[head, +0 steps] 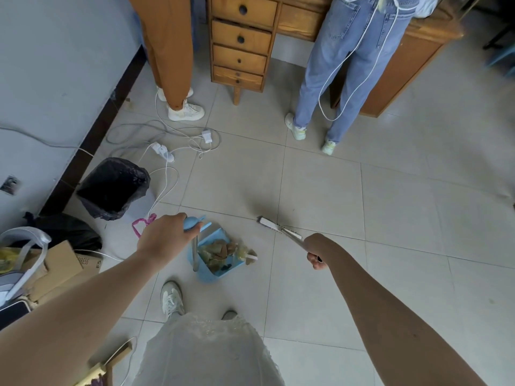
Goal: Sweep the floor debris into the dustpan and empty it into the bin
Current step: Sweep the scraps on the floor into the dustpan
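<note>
A light blue dustpan [207,275] stands on the tiled floor in front of my feet, holding a heap of brown and yellowish paper debris [220,253]. A few scraps [249,257] lie at its open lip. My left hand [164,236] grips the blue top of the dustpan's upright handle. My right hand [315,250] holds the broom handle; the broom head [267,223] rests on the floor to the right of the dustpan, apart from it. A bin with a black liner [113,188] stands by the wall to the left.
White cables and a power strip [163,151] sprawl on the floor beyond the bin. Two people stand at a wooden desk with drawers [239,43] at the back. Cardboard boxes and bags [55,263] crowd the left. A pink scrap [142,224] lies near the bin.
</note>
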The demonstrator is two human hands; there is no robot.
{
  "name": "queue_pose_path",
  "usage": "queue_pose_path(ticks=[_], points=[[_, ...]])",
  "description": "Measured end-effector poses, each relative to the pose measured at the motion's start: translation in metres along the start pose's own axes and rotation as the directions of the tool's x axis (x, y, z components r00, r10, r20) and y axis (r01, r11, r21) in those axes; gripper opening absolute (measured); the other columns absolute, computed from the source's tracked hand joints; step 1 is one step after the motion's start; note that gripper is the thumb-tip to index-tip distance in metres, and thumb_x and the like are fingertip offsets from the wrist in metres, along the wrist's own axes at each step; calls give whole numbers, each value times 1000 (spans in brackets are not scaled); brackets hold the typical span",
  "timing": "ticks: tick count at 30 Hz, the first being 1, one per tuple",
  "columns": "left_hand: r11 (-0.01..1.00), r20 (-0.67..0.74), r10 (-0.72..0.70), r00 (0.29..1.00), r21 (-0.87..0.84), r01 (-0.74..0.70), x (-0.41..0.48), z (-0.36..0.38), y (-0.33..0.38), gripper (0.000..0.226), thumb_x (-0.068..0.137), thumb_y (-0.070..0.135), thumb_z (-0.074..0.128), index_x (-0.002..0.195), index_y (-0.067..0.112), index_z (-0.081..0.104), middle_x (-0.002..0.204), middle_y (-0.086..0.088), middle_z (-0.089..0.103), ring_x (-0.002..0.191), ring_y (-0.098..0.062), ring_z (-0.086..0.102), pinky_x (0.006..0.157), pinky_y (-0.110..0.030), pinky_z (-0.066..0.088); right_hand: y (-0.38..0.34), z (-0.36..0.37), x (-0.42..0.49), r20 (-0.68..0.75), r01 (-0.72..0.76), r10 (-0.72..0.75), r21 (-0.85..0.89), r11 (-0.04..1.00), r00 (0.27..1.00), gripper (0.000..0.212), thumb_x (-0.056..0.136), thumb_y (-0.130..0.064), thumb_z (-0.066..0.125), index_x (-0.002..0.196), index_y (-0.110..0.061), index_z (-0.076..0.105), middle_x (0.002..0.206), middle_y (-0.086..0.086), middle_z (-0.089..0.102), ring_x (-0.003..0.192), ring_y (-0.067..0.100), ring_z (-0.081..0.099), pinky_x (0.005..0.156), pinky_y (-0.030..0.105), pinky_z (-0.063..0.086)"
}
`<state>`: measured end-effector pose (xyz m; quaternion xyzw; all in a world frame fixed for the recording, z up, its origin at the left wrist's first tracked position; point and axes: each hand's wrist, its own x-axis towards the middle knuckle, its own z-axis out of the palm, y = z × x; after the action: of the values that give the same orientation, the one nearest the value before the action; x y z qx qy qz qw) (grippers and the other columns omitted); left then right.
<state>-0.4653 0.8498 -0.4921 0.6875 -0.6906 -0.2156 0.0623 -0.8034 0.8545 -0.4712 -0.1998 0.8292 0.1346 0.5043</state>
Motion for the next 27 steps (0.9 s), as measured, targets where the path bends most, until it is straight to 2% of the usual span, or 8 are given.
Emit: queue_pose_path(ticks=[3, 6, 8, 11, 14, 18, 22, 27], points=[[999, 32, 28, 999, 36, -29, -1, 2, 1, 32, 88, 48, 52, 71, 21, 50, 54, 5, 49, 47, -11, 46, 41, -24, 26, 14, 7, 4, 39, 12, -19, 172, 985, 999, 38, 92, -2, 37, 56, -13, 30, 32, 3, 34, 35, 16, 29, 38, 19, 28], [972, 111, 102, 989, 201, -123, -6, 12, 5, 35, 91, 52, 41, 94, 22, 57, 67, 4, 50, 55, -15, 45, 45, -26, 29, 30, 26, 6, 112, -44, -7, 452, 891, 994, 40, 89, 3, 35, 53, -13, 28, 25, 2, 29, 17, 12, 26, 37, 20, 28], [988, 77, 62, 995, 134, -72, -10, 17, 10, 43, 88, 63, 34, 84, 23, 50, 66, 4, 51, 58, -19, 48, 52, -28, 36, 31, 43, 5, 145, -141, 66, 600, 788, 987, 38, 86, 0, 35, 51, -14, 30, 26, 2, 27, 15, 11, 26, 31, 9, 26], [988, 79, 90, 993, 120, -99, -12, 24, 13, 40, 88, 62, 40, 78, 24, 45, 60, 5, 50, 55, -19, 51, 50, -28, 37, 27, 68, 0, 211, -164, 21, 688, 707, 977, 30, 86, -4, 32, 58, -11, 36, 30, 1, 30, 16, 11, 28, 30, 9, 30], [986, 84, 122, 989, 107, -131, -13, 30, 10, 37, 88, 54, 49, 77, 19, 50, 55, 4, 50, 50, -18, 51, 42, -25, 31, 16, 83, -2, 269, -177, -27, 703, 689, 963, 27, 89, -3, 30, 66, -8, 42, 31, 1, 33, 18, 12, 27, 29, 10, 30], [988, 70, 122, 990, 90, -128, -16, 34, 14, 39, 88, 53, 51, 71, 18, 48, 54, 1, 52, 50, -21, 53, 44, -27, 33, 0, 92, -2, 318, -157, -94, 679, 717, 943, 28, 92, -4, 25, 69, -10, 40, 32, 2, 30, 21, 10, 26, 28, 11, 27], [985, 78, 113, 990, 123, -122, -16, 32, 17, 40, 88, 53, 50, 70, 18, 46, 55, 1, 52, 51, -22, 51, 45, -27, 31, -9, 77, -10, 381, -144, -103, 567, 811, 919, 31, 96, -7, 28, 68, -11, 41, 40, 1, 33, 22, 9, 28, 25, 14, 25], [993, 72, 86, 994, 71, -91, -13, 29, 13, 39, 89, 53, 49, 74, 17, 50, 59, -2, 57, 53, -21, 54, 47, -27, 36, -13, 36, -21, 353, -31, -102, 352, 936, 930, 35, 93, 2, 28, 62, -12, 38, 56, 2, 29, 26, 10, 29, 32, 17, 24]])
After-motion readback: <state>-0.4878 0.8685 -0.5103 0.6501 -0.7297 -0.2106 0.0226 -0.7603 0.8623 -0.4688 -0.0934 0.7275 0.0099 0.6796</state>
